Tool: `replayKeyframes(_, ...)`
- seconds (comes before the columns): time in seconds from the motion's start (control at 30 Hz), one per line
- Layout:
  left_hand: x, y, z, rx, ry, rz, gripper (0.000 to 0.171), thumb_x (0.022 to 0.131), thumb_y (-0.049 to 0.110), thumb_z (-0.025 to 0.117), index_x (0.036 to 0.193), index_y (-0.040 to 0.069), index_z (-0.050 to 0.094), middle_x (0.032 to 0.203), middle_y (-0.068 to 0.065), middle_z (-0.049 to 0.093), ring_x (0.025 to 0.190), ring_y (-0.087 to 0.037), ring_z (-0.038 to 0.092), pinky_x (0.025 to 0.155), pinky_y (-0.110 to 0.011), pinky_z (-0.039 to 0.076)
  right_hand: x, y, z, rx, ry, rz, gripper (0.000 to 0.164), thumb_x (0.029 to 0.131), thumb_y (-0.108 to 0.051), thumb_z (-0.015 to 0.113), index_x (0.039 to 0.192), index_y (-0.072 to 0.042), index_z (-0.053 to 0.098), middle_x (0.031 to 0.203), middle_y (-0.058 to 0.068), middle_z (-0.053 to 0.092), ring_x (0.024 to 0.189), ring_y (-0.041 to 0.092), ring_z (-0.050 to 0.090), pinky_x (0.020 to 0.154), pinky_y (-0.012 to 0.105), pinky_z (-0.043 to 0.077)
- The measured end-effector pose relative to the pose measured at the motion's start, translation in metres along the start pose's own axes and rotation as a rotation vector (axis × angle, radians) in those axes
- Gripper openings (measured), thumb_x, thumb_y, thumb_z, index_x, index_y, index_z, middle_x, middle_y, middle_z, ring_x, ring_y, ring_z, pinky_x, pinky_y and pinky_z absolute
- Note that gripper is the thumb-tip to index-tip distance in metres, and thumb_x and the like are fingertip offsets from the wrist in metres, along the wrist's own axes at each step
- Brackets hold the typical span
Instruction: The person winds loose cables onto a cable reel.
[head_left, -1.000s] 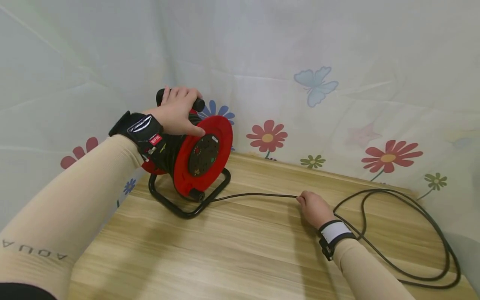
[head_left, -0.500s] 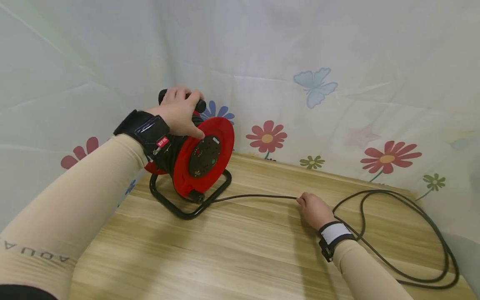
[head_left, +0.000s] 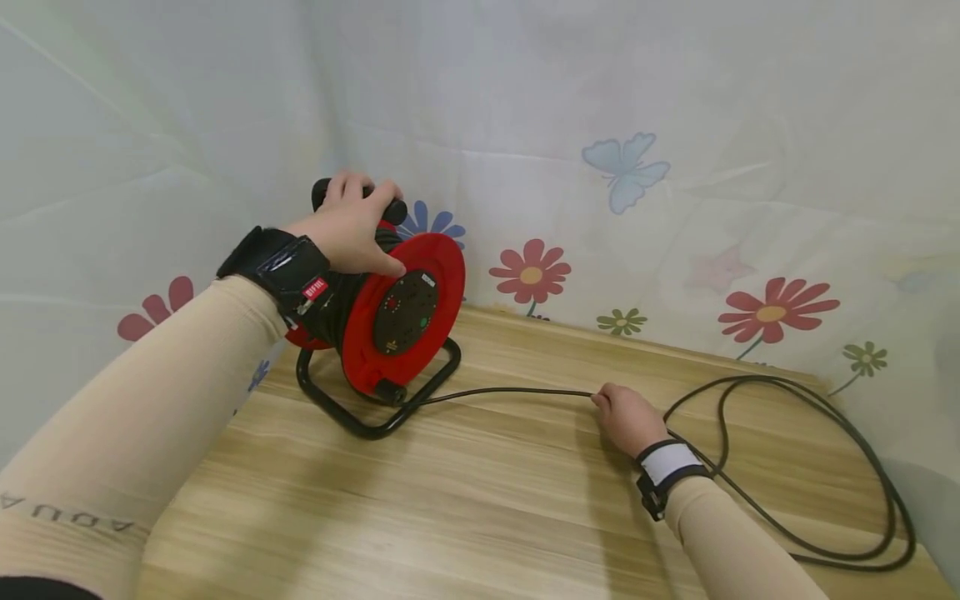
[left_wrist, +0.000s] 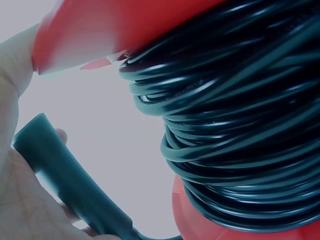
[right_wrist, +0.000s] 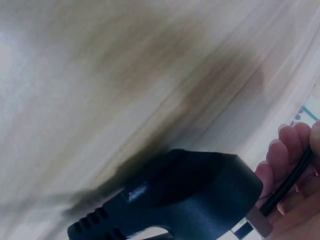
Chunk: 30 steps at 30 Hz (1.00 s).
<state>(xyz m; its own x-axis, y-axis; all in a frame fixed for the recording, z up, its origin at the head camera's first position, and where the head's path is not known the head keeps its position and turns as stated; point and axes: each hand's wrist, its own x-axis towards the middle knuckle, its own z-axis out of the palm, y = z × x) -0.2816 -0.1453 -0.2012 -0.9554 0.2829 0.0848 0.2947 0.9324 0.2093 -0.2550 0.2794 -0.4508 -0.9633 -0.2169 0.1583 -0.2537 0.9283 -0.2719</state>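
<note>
A red and black cable reel (head_left: 442,308) stands on its black tube frame at the left. My left hand (head_left: 348,223) grips its black top handle (left_wrist: 75,175), thumb against the red disc. Black cable (left_wrist: 240,125) is wound thickly round the drum in the left wrist view. From the reel a length of cable (head_left: 510,390) runs right across the table. My right hand (head_left: 632,418) pinches that cable between thumb and fingers. Close by this hand, in the right wrist view, is a black power plug (right_wrist: 190,195); the hand hides it from the head view.
Loose loops of cable (head_left: 862,442) lie on the wooden table (head_left: 465,500) right of my right hand. A pale curtain (head_left: 525,83) printed with flowers and a butterfly hangs along the back and left sides, close behind the reel.
Both hands keep their holds, and reel and cable stay almost in place. The left wrist shifts slightly right, then back.
</note>
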Motion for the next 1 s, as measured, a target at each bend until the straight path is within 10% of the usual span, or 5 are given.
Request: replayKeyframes(1.0,0.0,0.01,-0.005,-0.065,-0.129,0.158,0.077,0.075,0.03,0.082,0.135,0.014,0.038,0.135,-0.014,0.029,0.128,-0.033,0.018,0.09,-0.051,0.041,0.001,-0.007,-0.002,0.042,-0.066,0.024,0.019,0.098,-0.021,0.057,0.094,-0.005,0.067,0.08,0.005,0.064,0.069,0.02,0.056,0.066,0.042,0.046)
